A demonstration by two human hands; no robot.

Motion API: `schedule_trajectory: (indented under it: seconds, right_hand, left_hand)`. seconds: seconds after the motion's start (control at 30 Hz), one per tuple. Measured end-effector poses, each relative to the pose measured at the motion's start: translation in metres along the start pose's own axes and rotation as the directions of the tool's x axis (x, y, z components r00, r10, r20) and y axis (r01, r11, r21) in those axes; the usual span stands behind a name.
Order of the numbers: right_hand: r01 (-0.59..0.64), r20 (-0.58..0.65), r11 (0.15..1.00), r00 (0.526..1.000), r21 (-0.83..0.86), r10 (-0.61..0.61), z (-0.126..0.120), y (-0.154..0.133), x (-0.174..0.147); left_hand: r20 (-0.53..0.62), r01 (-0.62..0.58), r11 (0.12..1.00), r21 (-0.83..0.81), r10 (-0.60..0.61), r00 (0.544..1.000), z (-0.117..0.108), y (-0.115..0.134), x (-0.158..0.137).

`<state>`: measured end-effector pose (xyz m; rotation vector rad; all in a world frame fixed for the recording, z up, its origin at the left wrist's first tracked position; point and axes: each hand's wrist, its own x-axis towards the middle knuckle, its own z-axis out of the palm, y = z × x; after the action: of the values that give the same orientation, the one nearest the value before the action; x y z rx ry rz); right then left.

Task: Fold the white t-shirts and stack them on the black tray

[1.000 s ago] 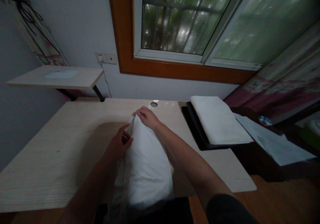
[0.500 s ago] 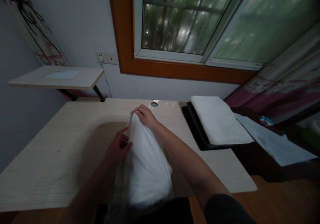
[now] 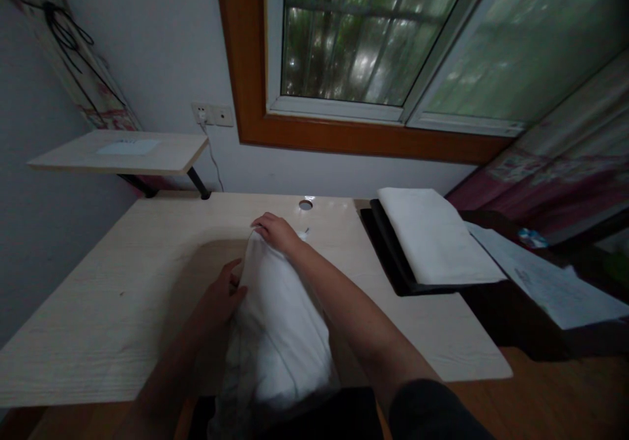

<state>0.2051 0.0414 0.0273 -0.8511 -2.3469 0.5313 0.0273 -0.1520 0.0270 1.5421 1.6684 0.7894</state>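
Observation:
A white cloth garment (image 3: 282,315), its exact kind not clear, is held up over the near edge of the desk and droops toward my lap. My right hand (image 3: 274,232) pinches its top corner. Lower down on the left edge, my left hand (image 3: 225,293) has thumb and fingers closed around the fabric's border. A small pale bit with a dark tip (image 3: 303,234) shows just beyond my right wrist; I cannot tell what it is. The lower folds hang in shadow.
The pale wooden desk (image 3: 122,335) carries a raised shelf (image 3: 167,155) at back left. Folded white cloth (image 3: 437,237) lies on folded black cloth (image 3: 386,256) at right. Farther right are paper sheets (image 3: 555,276) on a dark surface. A cable hole (image 3: 305,205) sits near the wall.
Both hands have shifted slightly left and down, taking the top of the white garment along. The pale bit with the dark tip has come into view beside my right wrist.

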Motion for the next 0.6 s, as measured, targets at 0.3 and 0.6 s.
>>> schedule_trajectory:
  seconds: [0.3, 0.6]
  right_hand:
    - [-0.107, -0.139, 0.991, 0.986, -0.079, 0.095, -0.057, 0.027, -0.051]
    - [-0.109, -0.081, 0.994, 0.991, -0.016, 0.108, -0.082, 0.057, -0.107]
  left_hand:
    - [0.077, -0.053, 0.987, 0.151, 0.041, 0.996, -0.019, 0.005, 0.015]
    - [-0.123, -0.150, 0.942, 0.301, 0.194, 0.973, -0.012, 0.010, 0.097]
